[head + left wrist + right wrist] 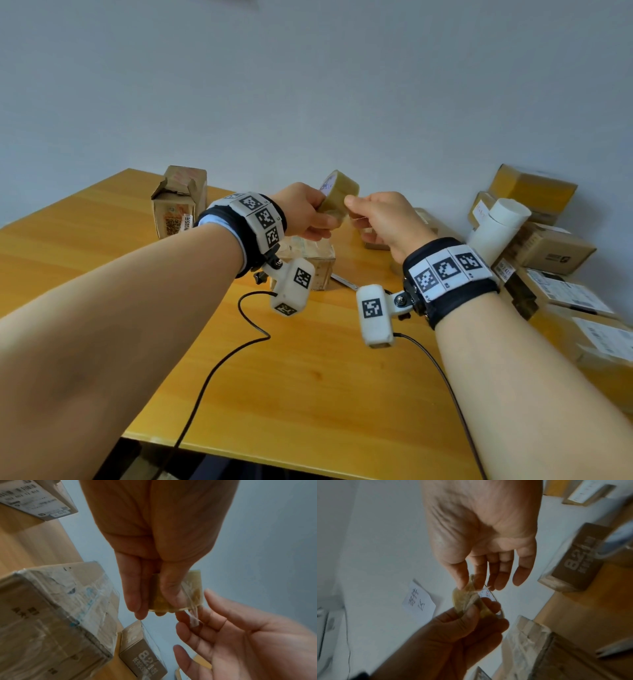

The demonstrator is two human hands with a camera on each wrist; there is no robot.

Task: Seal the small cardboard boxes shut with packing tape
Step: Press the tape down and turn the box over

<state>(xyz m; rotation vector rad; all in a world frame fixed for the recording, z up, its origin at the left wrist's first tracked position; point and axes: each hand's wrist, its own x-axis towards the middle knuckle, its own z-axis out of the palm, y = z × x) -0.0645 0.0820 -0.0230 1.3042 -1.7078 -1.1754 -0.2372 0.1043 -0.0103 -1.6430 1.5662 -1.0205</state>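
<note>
My left hand (320,214) grips a yellowish roll of packing tape (339,193) in the air above the table. My right hand (352,207) is right beside the roll, and its thumb and forefinger pinch the loose tape end (471,588). In the left wrist view the clear tape end (194,618) peels off the roll (193,588) into the right fingers (187,631). A small cardboard box (308,260) wrapped in old tape lies on the table directly below both hands.
An upright box with torn flaps (178,202) stands at the back left. Several boxes (548,253) and a white tube (496,226) are piled along the right edge. A small printed box (142,654) sits behind the hands. A thin metal tool (344,281) lies beside the central box. Cables trail over the wooden table (325,377).
</note>
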